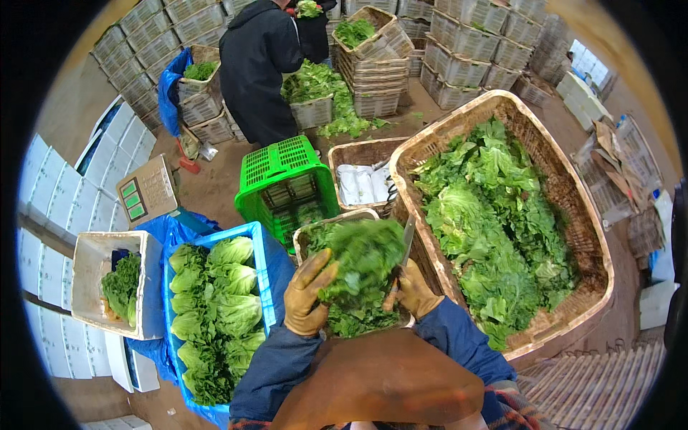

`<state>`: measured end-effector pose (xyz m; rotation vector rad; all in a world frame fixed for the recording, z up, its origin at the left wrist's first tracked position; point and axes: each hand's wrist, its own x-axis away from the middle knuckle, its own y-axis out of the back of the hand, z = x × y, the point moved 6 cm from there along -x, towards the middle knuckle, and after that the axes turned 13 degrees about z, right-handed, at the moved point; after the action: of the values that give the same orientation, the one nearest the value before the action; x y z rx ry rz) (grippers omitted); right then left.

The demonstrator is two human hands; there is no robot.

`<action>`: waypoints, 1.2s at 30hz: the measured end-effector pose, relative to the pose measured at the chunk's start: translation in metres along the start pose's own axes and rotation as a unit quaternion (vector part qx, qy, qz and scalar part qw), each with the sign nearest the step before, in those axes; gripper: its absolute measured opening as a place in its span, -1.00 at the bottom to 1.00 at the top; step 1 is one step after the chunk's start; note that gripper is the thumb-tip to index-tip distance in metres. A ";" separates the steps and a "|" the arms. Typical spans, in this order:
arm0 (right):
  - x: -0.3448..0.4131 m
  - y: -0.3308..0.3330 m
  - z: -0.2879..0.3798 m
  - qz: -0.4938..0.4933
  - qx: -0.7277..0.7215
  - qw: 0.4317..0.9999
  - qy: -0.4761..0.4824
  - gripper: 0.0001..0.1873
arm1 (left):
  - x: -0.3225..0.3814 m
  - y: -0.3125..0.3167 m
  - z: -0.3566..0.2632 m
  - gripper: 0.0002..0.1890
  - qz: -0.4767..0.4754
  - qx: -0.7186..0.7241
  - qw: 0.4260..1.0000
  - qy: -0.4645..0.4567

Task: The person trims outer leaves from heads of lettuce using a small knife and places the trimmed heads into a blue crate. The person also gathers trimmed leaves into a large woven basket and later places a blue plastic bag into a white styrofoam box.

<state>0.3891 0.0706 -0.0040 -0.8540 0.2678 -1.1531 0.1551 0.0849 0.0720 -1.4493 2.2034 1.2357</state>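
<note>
My left hand [307, 295], in a yellowish work glove, holds the left side of a leafy green lettuce head [365, 250], which is motion-blurred. My right hand [418, 290], gloved the same way, grips a knife; its wooden handle [391, 298] points down and its blade [409, 236] stands up beside the leaves. Beneath the lettuce is a crate [352, 216] of loose green leaves [357, 322]. A blue-rimmed crate [262, 269] on my left holds rows of lettuce heads [236, 301]. To my right stands a large dirty crate [596, 252] full of leafy lettuce [484, 226].
A green basket [282, 161] lies tipped ahead, beside a crate [371, 144] with white packages. At left are a scale [148, 188] and a white foam box [86, 279] with greens. A person in black [258, 70] stands ahead near leaf piles [344, 107] and stacked crates [462, 43].
</note>
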 end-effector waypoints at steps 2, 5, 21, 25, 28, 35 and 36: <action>0.000 0.001 0.002 0.014 0.016 0.999 -0.024 -0.42 | 0.002 0.016 0.005 -0.64 0.004 -0.048 0.999 -0.007; 0.009 0.019 0.015 -0.017 0.269 0.957 -0.104 -0.42 | 0.038 0.030 0.066 -0.63 -0.163 0.263 0.914 0.262; -0.059 -0.004 0.048 -0.080 0.299 0.946 0.098 -0.75 | 0.092 0.000 0.110 -0.72 -0.231 0.402 0.813 0.352; -0.032 0.051 0.062 -0.265 0.194 0.942 0.065 -0.64 | 0.084 0.009 0.075 -0.71 0.019 -0.123 0.965 0.229; -0.029 0.034 0.082 -0.256 0.542 0.800 0.016 -0.32 | 0.101 -0.012 0.096 -0.59 -0.026 0.276 0.883 0.380; -0.045 -0.034 0.060 0.036 0.326 0.938 0.111 -0.02 | 0.057 -0.050 0.066 -0.48 0.160 -0.027 0.963 0.217; -0.043 -0.029 0.062 0.010 0.294 0.948 0.125 -0.05 | 0.049 -0.046 0.056 -0.44 0.185 -0.092 0.966 0.154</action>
<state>0.3880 0.1327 0.0485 -0.1796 0.1243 -1.2308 0.1558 0.0882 -0.0154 -1.4203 2.7312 1.4443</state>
